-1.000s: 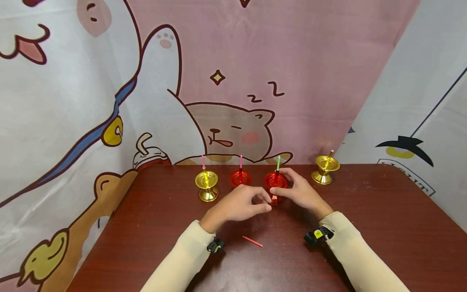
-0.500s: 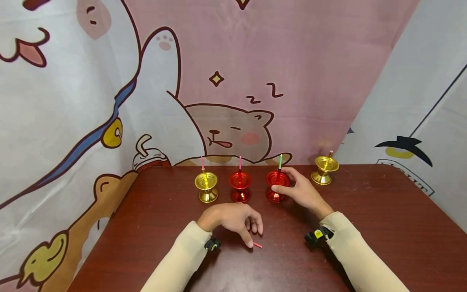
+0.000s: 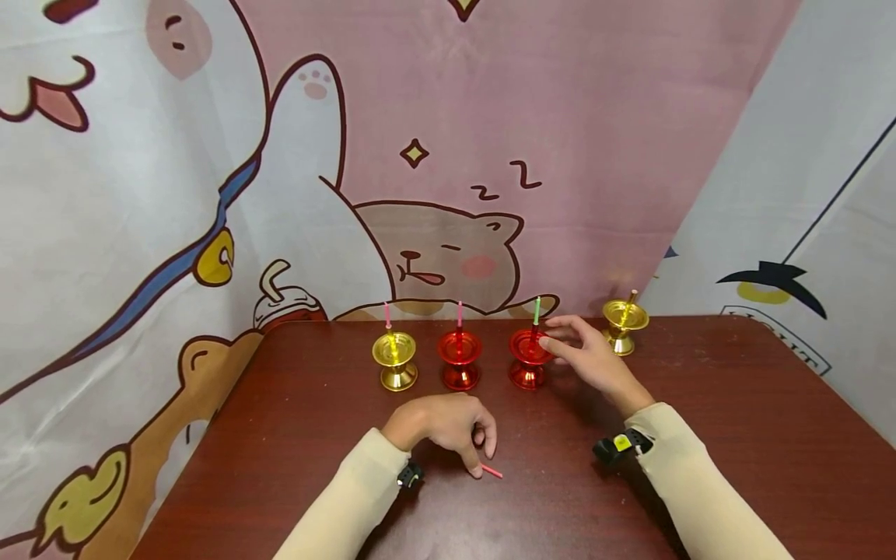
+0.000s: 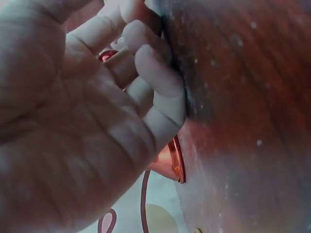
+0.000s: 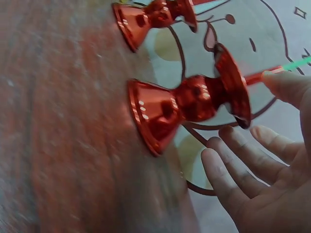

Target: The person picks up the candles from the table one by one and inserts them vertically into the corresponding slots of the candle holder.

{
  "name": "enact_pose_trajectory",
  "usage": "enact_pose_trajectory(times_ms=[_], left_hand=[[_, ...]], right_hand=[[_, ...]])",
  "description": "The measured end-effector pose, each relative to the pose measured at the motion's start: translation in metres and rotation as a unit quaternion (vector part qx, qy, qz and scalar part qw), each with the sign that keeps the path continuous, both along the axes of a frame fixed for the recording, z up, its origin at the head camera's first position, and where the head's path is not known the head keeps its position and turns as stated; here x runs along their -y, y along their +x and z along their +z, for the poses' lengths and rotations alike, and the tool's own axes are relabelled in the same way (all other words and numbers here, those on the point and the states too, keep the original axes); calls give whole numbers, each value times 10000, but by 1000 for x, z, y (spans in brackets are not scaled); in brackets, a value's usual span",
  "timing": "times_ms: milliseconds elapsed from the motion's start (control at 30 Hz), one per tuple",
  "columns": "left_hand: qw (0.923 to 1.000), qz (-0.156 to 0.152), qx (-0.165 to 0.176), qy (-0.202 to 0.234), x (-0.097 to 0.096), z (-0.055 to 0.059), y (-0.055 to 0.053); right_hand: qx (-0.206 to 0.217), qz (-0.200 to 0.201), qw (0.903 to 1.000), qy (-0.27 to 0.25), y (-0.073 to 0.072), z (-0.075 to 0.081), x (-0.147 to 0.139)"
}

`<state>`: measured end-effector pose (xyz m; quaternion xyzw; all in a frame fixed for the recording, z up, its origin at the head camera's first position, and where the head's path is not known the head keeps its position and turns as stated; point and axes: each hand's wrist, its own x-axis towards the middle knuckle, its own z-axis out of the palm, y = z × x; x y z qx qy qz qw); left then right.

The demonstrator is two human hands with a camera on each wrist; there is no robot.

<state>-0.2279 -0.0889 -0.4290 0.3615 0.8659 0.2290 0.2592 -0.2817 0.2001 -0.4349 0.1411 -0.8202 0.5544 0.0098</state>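
Observation:
In the head view my left hand [image 3: 448, 426] rests low over the table with bent fingers, its thumb tip on a pinkish-red candle [image 3: 493, 471] lying flat. Whether the fingers pinch the candle is hidden; the left wrist view shows the curled fingers [image 4: 163, 97] at the tabletop. My right hand [image 3: 591, 359] is beside a red candle holder [image 3: 527, 375] bearing an upright green candle [image 3: 537, 311]. Its fingers are spread and relaxed. In the right wrist view the thumb overlaps the candle's base, and I cannot tell if they touch.
Left of that holder stand a second red candle holder [image 3: 460, 377] and a gold one [image 3: 398, 377], each with a pink candle. Another gold holder [image 3: 621, 341] with a candle stands behind my right hand. A cartoon-printed cloth [image 3: 595, 155] hangs behind the brown table [image 3: 735, 435].
My left hand came back from the holders to the lying candle. My right hand loosened from the red holder and shifted slightly right. The holder now stands apart from its fingers in the head view.

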Motion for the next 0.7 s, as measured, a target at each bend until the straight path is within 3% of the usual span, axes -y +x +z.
enact_pose_trajectory(times_ms=[233,400,500,700], left_hand=[[9995,85,-296,-53,-3,-2,3],[9994,179,-294,-53,-4,-2,4],[9993,200,-310,-82,-5,-1,5],[9993,145,-299,-173,-5,1,5]], right_hand=[[-60,-341,9992,-215,1,13,-18],[-322,-1117,9914,-604,-1,16,-34],[-412,-1672,9781,-1172,-4,16,-40],[-574,-2569,9378,-2263,-11,12,-49]])
